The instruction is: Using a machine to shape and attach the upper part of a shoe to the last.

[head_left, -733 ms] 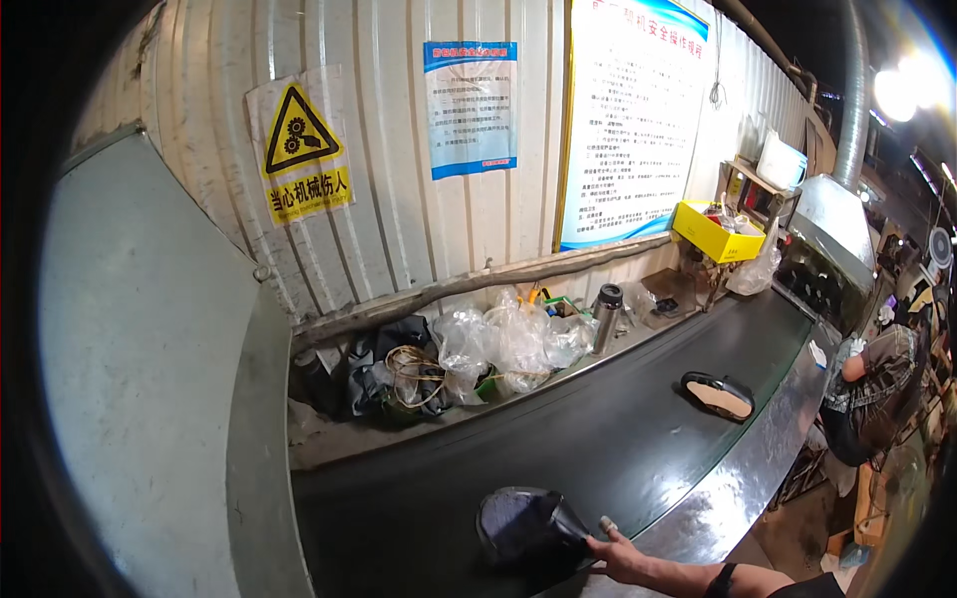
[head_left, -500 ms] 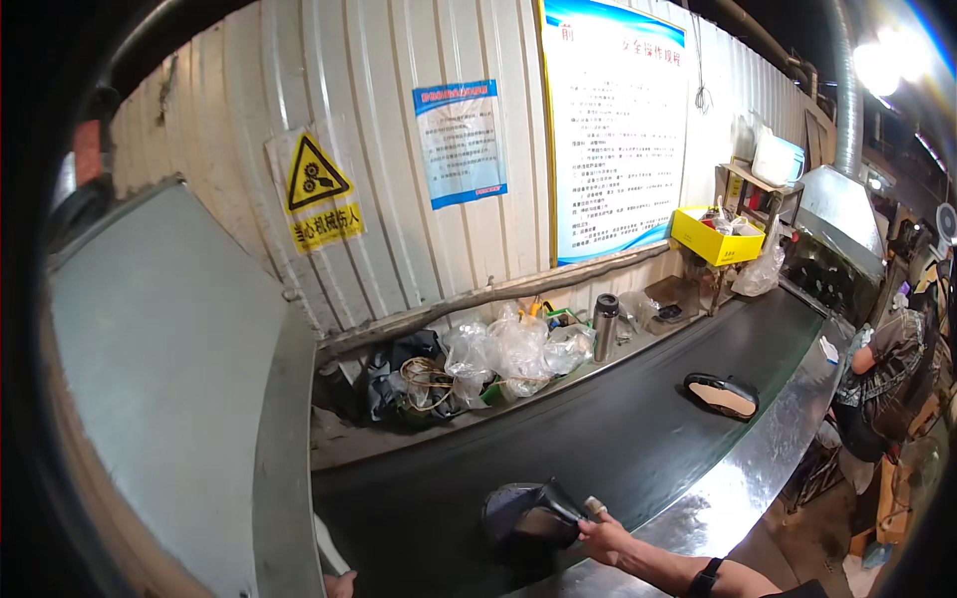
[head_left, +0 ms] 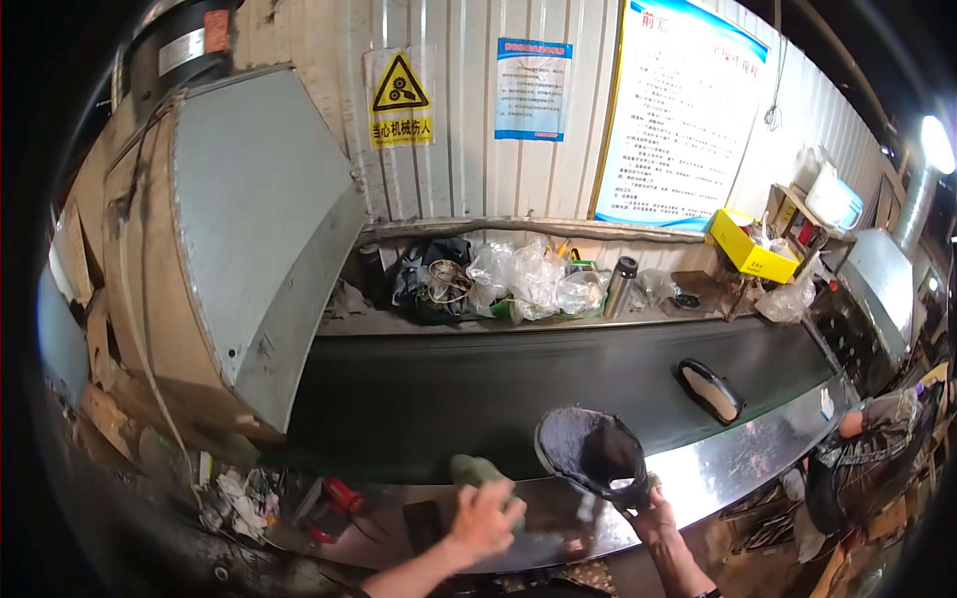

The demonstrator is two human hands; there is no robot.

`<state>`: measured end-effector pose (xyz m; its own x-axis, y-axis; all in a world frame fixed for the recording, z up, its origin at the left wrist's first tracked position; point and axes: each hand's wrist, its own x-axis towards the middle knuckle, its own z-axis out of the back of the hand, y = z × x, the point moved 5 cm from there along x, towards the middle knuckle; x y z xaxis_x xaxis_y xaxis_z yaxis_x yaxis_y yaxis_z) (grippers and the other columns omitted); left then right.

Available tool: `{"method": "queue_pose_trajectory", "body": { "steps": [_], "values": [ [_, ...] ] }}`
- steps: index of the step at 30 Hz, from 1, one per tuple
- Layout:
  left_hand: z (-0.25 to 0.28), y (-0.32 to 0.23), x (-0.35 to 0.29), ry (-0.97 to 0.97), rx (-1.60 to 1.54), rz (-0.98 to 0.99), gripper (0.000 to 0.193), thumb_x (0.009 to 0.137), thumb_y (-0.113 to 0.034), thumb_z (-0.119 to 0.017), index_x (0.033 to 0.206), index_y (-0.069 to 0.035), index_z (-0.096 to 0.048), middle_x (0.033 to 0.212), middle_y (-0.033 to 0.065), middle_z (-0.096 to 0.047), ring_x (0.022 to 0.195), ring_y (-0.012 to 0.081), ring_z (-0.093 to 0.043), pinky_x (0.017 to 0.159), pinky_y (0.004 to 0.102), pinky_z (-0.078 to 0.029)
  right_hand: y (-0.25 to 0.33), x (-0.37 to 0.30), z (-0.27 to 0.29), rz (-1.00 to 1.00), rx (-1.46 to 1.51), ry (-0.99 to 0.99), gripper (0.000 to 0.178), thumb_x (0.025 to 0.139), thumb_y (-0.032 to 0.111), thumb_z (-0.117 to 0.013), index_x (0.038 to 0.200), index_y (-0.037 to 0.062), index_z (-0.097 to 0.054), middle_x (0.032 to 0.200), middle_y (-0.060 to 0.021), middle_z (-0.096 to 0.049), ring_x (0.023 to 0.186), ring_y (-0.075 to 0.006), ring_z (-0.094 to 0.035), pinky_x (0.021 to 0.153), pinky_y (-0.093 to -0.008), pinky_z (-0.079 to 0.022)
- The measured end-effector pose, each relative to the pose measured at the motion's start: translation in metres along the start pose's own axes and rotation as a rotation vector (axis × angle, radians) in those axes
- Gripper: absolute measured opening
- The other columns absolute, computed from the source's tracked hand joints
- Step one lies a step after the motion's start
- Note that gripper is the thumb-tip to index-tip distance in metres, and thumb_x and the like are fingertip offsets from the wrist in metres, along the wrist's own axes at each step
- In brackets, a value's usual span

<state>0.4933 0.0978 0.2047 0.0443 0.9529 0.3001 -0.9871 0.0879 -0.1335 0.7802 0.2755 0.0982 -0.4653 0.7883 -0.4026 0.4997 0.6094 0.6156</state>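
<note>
My right hand grips the edge of a black shoe upper. Its wide opening faces up and shows a dark grey lining. Beside it on the left, my left hand has its fingers curled round a rounded olive-green object, whose kind I cannot make out. Both hands are over the near metal edge of the conveyor belt. Farther right on the dark belt lies a black shoe with its pale sole side up.
A grey metal hood stands at the left end. Plastic bags and a steel flask line the back ledge. A red tool and a dark flat object lie near left. Another person is at far right.
My view has swung left and down. The left hand has come up from the lower edge with the green object. The shoe upper, still in my right hand, now shows its opening.
</note>
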Motion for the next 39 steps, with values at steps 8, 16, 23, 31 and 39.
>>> {"method": "queue_pose_trajectory", "body": {
  "steps": [8, 16, 23, 31, 39],
  "values": [
    [-0.056, -0.111, -0.009, 0.022, -0.562, -0.106, 0.027, 0.083, -0.038, -0.072, 0.08, -0.012, -0.077, 0.117, 0.0086, -0.067, 0.112, 0.0267, -0.057, 0.097, 0.0462, -0.038, 0.068, -0.077, -0.067, 0.437, -0.297, -0.095, 0.046, 0.1, 0.019, -0.051, 0.142, 0.001, -0.046, 0.117, -0.0061, -0.062, 0.105, -0.0142, -0.061, 0.092, -0.0319, -0.049],
    [-0.112, 0.041, -0.015, 0.023, -1.701, 1.387, 0.036, 0.088, -0.039, -0.073, 0.096, -0.003, -0.072, 0.094, 0.006, -0.072, 0.088, 0.0229, -0.069, 0.077, 0.039, -0.056, 0.003, -0.151, -0.061, 0.707, -1.321, 0.523, 0.086, 0.069, 0.0, -0.087, 0.142, -0.0007, -0.042, 0.133, -0.0202, -0.046, 0.123, -0.0317, -0.052, 0.104, -0.0373, -0.043],
    [-0.131, 0.082, 0.012, -0.172, -0.664, 1.135, 0.031, 0.089, -0.035, -0.07, 0.094, -0.004, -0.073, 0.091, 0.0157, -0.072, 0.088, 0.0303, -0.069, 0.078, 0.0417, -0.051, -0.094, -0.101, -0.025, 1.099, -1.494, 0.415, 0.112, 0.067, 0.022, -0.093, 0.151, -0.0037, -0.024, 0.154, -0.0301, -0.025, 0.136, -0.0401, -0.043, 0.114, -0.045, -0.035],
    [-0.144, 0.066, -0.007, -0.161, -0.474, 1.263, 0.033, 0.089, -0.037, -0.065, 0.092, -0.006, -0.073, 0.095, 0.0169, -0.072, 0.092, 0.0398, -0.066, 0.081, 0.0479, -0.052, -0.092, -0.083, -0.029, 0.337, -1.075, 0.413, 0.121, 0.068, 0.022, -0.093, 0.154, -0.0053, -0.012, 0.14, -0.0203, -0.05, 0.125, -0.0228, -0.052, 0.107, -0.0342, -0.041],
    [-0.138, -0.01, -0.005, 0.16, -0.533, 1.409, 0.093, 0.066, -0.062, -0.079, 0.132, -0.002, -0.052, 0.125, 0.0232, -0.061, 0.117, 0.0382, -0.06, 0.103, 0.0441, -0.046, -0.076, -0.099, 0.041, 0.114, -1.258, 0.612, 0.109, 0.074, 0.014, -0.086, 0.155, -0.002, -0.015, 0.152, -0.0194, -0.038, 0.139, -0.0238, -0.04, 0.113, -0.0341, -0.033]
  ]
}}
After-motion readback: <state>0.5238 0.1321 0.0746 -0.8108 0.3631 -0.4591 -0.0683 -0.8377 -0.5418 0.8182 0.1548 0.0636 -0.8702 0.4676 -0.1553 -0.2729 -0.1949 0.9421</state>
